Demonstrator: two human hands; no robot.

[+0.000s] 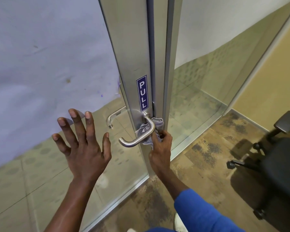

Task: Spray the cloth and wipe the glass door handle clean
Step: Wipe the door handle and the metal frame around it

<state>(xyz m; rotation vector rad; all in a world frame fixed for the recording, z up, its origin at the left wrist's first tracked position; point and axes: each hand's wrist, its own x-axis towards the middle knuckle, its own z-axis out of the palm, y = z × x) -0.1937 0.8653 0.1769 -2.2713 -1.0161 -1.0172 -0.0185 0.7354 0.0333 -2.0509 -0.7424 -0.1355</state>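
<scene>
Glass door, handle region, seen from above. My right hand (161,148) gripped a grey cloth (146,131), fingers curled around its lower folds, and pressed it against the metal door frame (129,64) just beneath the rose of the handle (137,136). The cloth was bunched behind the handle's bend, part of it showing to the left of the lever's neck and part to the right, against the frame's latch edge. The handle was a U-return lever: its neck came out of the frame below the blue PULL label (142,92), curved down, and its long axis ran along the door face toward the glass pane (40,64), the free end pointing left. My right hand lay directly below and right of the neck, touching the cloth; whether it touched the lever I could not tell. My left hand (81,144) was empty, all five fingers spread wide, palm toward the glass, left of the lever's tip and apart from it. A second lever (114,116) showed through the glass on the far side. A black chair (274,164) stood near the right edge.
</scene>
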